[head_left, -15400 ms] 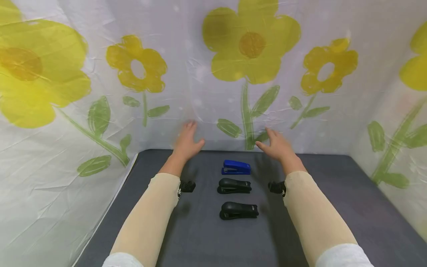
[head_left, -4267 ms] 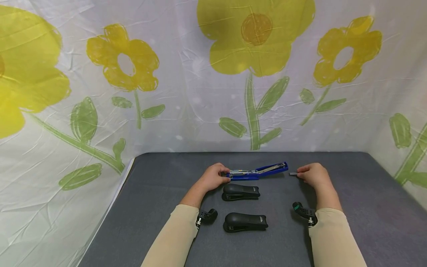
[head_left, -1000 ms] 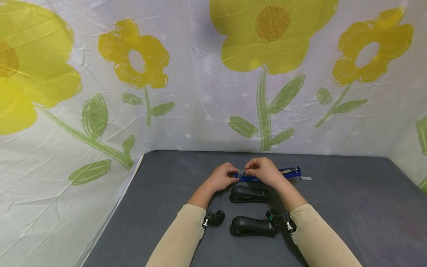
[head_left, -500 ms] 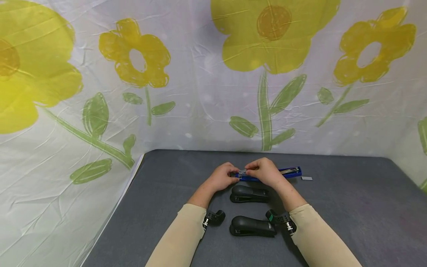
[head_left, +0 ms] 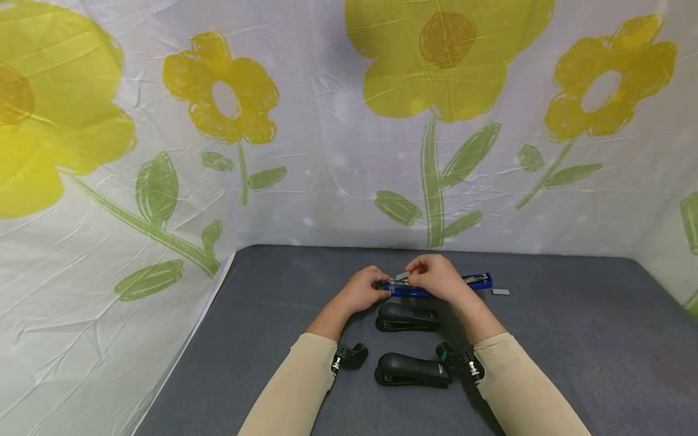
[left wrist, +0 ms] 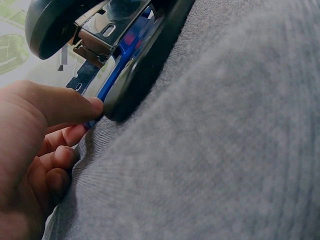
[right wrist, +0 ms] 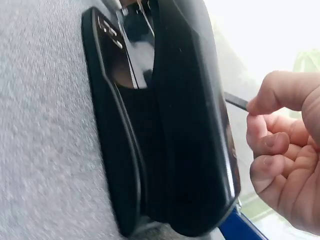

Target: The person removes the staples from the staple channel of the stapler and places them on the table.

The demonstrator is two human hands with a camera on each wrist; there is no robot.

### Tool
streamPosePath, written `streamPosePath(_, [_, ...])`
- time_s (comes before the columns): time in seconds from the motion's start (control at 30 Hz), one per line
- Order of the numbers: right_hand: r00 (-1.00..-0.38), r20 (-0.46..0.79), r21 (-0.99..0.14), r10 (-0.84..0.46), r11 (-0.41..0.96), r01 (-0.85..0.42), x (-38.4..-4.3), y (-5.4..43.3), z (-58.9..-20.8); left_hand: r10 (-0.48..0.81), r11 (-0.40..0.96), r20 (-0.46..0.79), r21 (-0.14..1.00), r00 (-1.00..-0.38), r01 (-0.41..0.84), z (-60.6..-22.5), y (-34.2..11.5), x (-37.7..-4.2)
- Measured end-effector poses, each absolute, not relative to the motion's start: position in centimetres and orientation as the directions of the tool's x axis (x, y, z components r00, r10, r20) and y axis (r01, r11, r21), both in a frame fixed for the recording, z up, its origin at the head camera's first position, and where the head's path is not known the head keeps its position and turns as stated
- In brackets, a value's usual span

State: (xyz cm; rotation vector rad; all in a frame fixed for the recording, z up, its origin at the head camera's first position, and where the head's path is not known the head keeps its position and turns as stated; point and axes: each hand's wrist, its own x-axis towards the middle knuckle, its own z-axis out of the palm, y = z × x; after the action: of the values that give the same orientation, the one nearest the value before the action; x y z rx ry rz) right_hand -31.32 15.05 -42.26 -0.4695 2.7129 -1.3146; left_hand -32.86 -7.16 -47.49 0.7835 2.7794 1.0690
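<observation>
A blue stapler lies unfolded near the back of the dark table, its top swung over to the right. My left hand pinches its left end; in the left wrist view the thumb presses on the blue base. Just above the stapler, a grey strip of staples is held between the thumb and finger of my right hand. The right wrist view shows the strip's thin edge leaving the fingertips. My right hand covers the stapler's middle in the head view.
Another grey staple strip lies right of the blue stapler. Two black staplers stand nearer the body, one close under the hands and one between the forearms. A flowered curtain hangs behind the table.
Over the last half second my right hand has shifted slightly right, and the staple strip is now tilted up above the stapler. My left hand has stayed in place.
</observation>
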Motion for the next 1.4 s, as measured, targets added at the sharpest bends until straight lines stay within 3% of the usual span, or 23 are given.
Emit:
streamPosePath(0.4, [-0.945, 0.042, -0.816, -0.323, 0.535, -0.219, -30.7, 17.3, -41.0, 0.474, 0.638, 0.101, 0.645, -0.875, 0.420, -47.8, -7.2, -32.4])
streamPosePath(1.0, [-0.972, -0.049, -0.835, -0.232, 0.543, -0.088, -28.2, 22.6, -39.1, 0.473, 0.627, 0.090, 0.664, -0.876, 0.407, -48.8, -7.1, -32.1])
streamPosePath(1.4, [-0.983, -0.036, -0.848, -0.183, 0.525, -0.066, -28.1, 25.7, -38.0, 0.477, 0.636, 0.115, 0.639, -0.872, 0.432, -48.0, -7.3, -32.9])
